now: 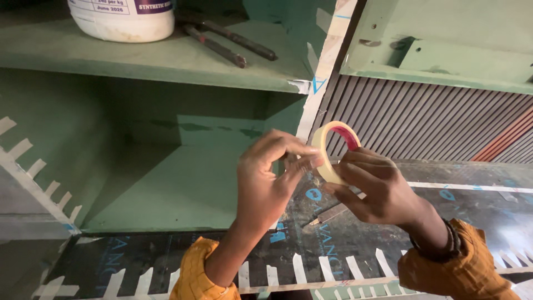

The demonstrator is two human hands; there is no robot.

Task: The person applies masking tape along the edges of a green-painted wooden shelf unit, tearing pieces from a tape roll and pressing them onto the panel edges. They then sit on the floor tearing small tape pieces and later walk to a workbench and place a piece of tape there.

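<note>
My right hand (377,191) grips the masking tape roll (333,151); my left hand (269,175) pinches at its edge, fingers narrowed, above the dark panel (477,216).

Your right hand (383,191) holds the pale ring-shaped tape roll (331,150) just right of your left hand (269,175), above the dark laminated board (472,205). On the green wooden shelf (166,66) behind, a white plastic tub (122,19) stands left of long metal pliers (227,39).

Open green shelf bay, crowded ledge above

The lower-left green compartment (166,189) stands open; the upper shelf is blocked by a white plastic tub (122,19) and dark metal rods (227,41).
</note>
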